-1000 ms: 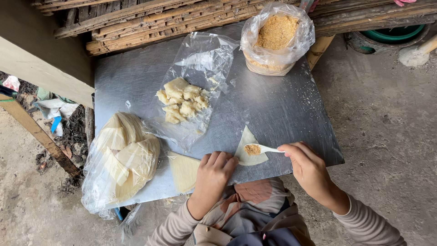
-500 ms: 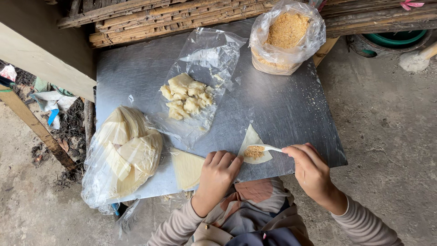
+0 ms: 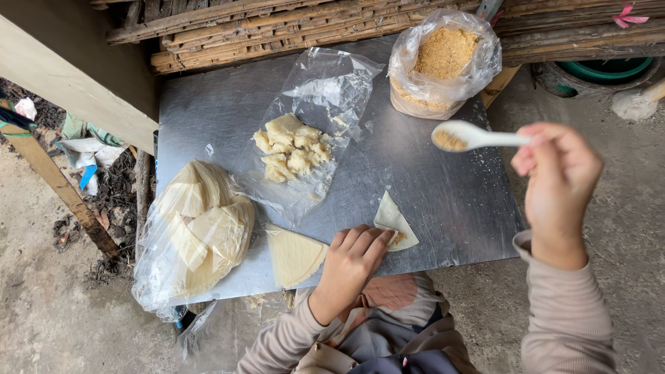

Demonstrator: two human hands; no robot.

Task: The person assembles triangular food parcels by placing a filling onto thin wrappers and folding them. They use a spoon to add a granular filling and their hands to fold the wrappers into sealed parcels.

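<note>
Farthest to the left hand's left, a clear bag of pale wrapper sheets lies on the metal counter, with a loose stack of wrappers just beside that hand. The left hand presses flat, fingers extended, on a folded wrapper showing crumbly filling. Above it sits an open bag of folded pieces. The right hand, raised, pinches a white spoon carrying filling, below the bag of brown crumbs.

The single head-worn view looks almost straight down from fairly close above. A metal table fills the frame's centre. Ground borders it left and right.
</note>
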